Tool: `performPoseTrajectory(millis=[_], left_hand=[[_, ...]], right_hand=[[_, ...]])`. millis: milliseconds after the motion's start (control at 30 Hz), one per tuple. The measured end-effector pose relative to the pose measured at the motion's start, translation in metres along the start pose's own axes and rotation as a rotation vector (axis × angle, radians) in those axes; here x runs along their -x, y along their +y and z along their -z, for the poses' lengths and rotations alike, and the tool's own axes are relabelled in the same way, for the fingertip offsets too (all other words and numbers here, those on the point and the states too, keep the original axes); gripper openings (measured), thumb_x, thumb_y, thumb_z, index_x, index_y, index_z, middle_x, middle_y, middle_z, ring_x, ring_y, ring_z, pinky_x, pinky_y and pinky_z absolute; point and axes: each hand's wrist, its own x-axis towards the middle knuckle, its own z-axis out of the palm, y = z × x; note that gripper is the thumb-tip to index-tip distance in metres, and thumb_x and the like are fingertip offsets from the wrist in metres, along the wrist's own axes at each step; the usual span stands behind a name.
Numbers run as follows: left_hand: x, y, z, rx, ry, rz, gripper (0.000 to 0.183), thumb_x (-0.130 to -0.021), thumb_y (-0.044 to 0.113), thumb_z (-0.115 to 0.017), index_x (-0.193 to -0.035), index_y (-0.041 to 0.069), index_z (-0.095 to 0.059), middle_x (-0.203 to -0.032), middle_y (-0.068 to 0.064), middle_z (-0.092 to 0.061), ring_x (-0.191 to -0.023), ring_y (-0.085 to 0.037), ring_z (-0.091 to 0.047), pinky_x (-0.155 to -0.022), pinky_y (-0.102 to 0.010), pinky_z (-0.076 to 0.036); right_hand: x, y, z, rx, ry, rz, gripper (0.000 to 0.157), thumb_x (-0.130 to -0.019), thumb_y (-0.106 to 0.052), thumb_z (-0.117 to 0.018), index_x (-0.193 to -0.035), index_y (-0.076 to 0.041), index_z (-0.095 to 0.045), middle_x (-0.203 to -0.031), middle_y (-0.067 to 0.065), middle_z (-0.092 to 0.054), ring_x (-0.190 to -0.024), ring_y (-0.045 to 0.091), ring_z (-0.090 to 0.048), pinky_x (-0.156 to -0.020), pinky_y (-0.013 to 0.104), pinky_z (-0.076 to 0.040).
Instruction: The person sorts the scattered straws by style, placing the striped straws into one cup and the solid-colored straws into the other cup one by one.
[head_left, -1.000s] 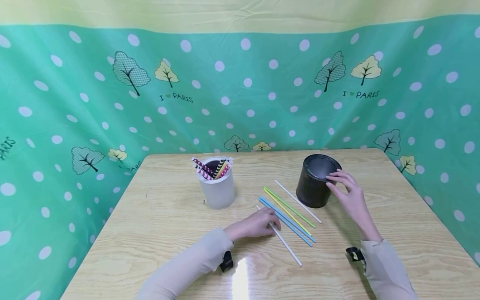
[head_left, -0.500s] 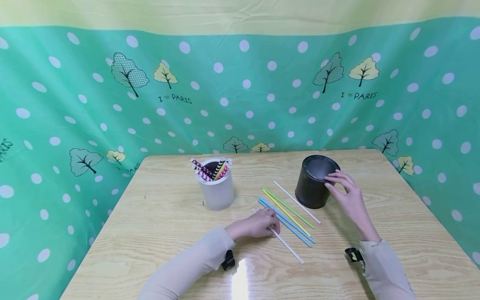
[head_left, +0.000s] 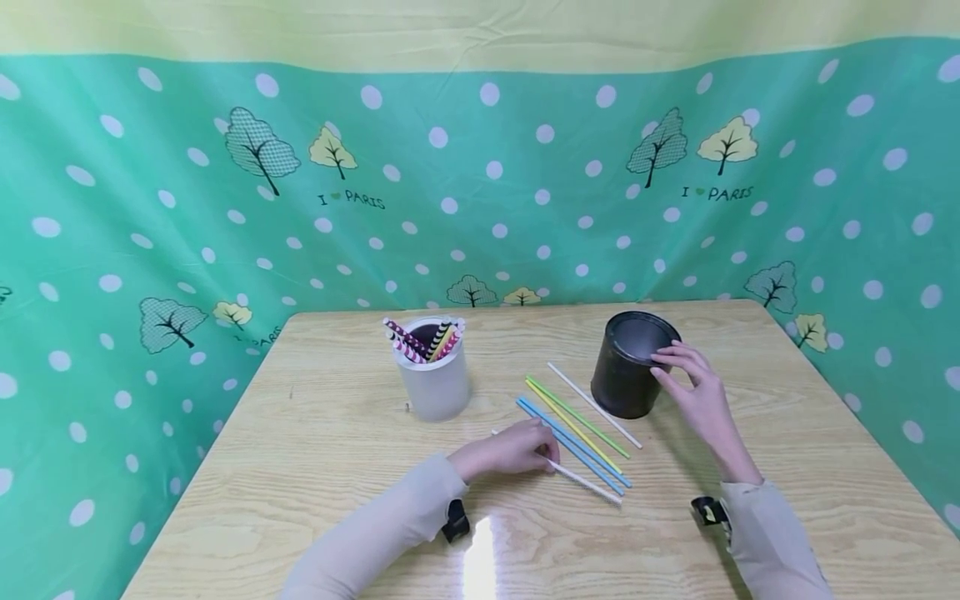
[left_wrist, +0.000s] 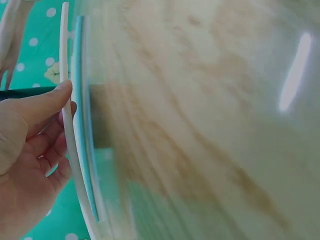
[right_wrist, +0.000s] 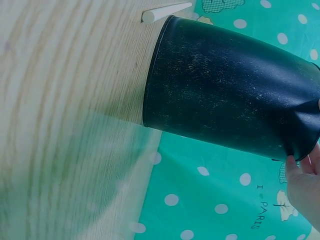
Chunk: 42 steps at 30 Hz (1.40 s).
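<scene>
My left hand [head_left: 517, 447] pinches a thin white straw [head_left: 592, 485] between thumb and fingers, low over the table. In the left wrist view, the white straw [left_wrist: 64, 40] runs alongside a blue straw [left_wrist: 78, 75], past the thumb tip. My right hand [head_left: 701, 396] holds the rim of a black cup [head_left: 624, 383], which stands upright on the table. The thumb and fingertips grip the edge of its mouth; in the right wrist view the hand [right_wrist: 305, 182] is partly cut off. Between the hands lie blue, yellow [head_left: 577, 429], green [head_left: 588, 425] and white straws, slanting side by side.
A frosted white cup [head_left: 435, 396] stands at the back left, with several patterned straws [head_left: 423, 342] in it. The wooden table [head_left: 300, 458] ends at the back against a green dotted cloth [head_left: 360, 150].
The white straw in my left hand has turned: its near end has swung right and away from me, its far end left. My right hand stays on the black cup.
</scene>
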Motion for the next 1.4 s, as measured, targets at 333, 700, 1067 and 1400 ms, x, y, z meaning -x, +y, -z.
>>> performPoseTrajectory(millis=[333, 700, 1067, 1400], left_hand=[[-0.001, 0.005, 0.008, 0.209, 0.093, -0.015, 0.005, -0.08, 0.009, -0.064, -0.083, 0.007, -0.061, -0.076, 0.004, -0.055, -0.069, 0.0, -0.045, -0.061, -0.008, -0.04], [-0.002, 0.013, 0.024, 0.297, 0.313, 0.03, 0.005, -0.081, 0.005, -0.062, -0.084, 0.003, -0.059, -0.076, -0.002, -0.059, -0.068, -0.005, -0.048, -0.061, -0.016, -0.045], [-0.007, 0.018, 0.036, 0.397, 0.397, 0.063, 0.007, -0.082, 0.007, -0.06, -0.086, 0.002, -0.058, -0.072, -0.002, -0.057, -0.066, -0.005, -0.049, -0.059, -0.014, -0.046], [-0.015, 0.024, 0.05, 0.446, 0.537, 0.049, 0.009, -0.079, 0.002, -0.062, -0.086, -0.001, -0.058, -0.077, -0.01, -0.061, -0.07, -0.016, -0.055, -0.06, -0.02, -0.049]], right_hand=[[0.002, -0.01, 0.002, -0.008, 0.007, 0.004, 0.024, -0.082, -0.016, -0.063, -0.102, -0.003, -0.064, -0.113, 0.012, -0.053, -0.123, 0.016, -0.034, -0.105, 0.023, -0.027], [0.001, -0.04, 0.004, 0.046, -0.004, -0.042, 0.023, -0.083, -0.009, -0.061, -0.1, 0.005, -0.062, -0.11, 0.017, -0.052, -0.122, 0.01, -0.035, -0.102, 0.017, -0.028], [0.002, -0.035, 0.002, 0.009, 0.014, -0.016, 0.021, -0.082, -0.011, -0.063, -0.099, 0.001, -0.064, -0.109, 0.009, -0.054, -0.121, 0.007, -0.036, -0.1, 0.013, -0.028], [0.002, -0.034, 0.001, 0.02, 0.002, -0.052, 0.023, -0.082, -0.011, -0.062, -0.102, 0.001, -0.063, -0.112, 0.012, -0.053, -0.122, 0.008, -0.034, -0.103, 0.018, -0.027]])
